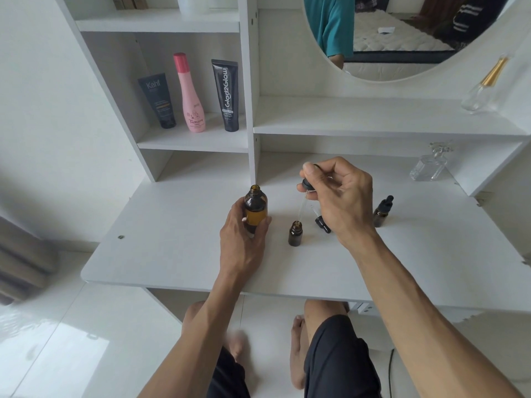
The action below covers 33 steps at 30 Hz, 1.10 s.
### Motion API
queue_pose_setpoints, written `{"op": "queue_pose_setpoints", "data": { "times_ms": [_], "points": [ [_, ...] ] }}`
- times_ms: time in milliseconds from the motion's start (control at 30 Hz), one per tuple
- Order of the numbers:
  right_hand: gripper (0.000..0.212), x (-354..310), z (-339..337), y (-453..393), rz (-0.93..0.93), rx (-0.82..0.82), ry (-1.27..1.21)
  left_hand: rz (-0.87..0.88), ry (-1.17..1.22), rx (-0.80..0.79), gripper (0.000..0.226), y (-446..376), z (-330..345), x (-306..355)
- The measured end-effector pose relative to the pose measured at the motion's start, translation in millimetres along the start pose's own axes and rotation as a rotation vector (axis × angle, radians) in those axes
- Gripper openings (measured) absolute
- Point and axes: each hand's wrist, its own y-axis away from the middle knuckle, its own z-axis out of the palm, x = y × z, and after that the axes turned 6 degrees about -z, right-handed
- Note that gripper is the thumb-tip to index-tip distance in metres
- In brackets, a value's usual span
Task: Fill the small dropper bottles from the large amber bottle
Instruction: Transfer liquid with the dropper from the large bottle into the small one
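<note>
Head view: our right hand (336,193) pinches a black-bulbed glass dropper (305,196), tip in the open small amber bottle (295,233). Our left hand (244,239) wraps the uncapped large amber bottle (255,209) on the white desk (161,248), partly hiding it. Shelf tubes read "Kahf" (158,100) and "Glad2Glow" (225,94).

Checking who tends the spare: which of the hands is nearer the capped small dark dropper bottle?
Right. The right hand sits just left of the capped small dark dropper bottle; the left hand grips the large amber bottle farther left.
</note>
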Motion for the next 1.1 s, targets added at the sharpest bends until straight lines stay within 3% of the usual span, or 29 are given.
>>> {"op": "queue_pose_setpoints", "data": {
  "times_ms": [733,1100],
  "points": [
    [0.013,3,-2,2,-0.02,-0.027,-0.026,-0.004,0.019,0.0,0.042,1,-1,2],
    [0.008,-28,27,-22,-0.047,0.105,-0.332,0.001,0.016,-0.007,0.043,0,-1,0]
  ]
}}
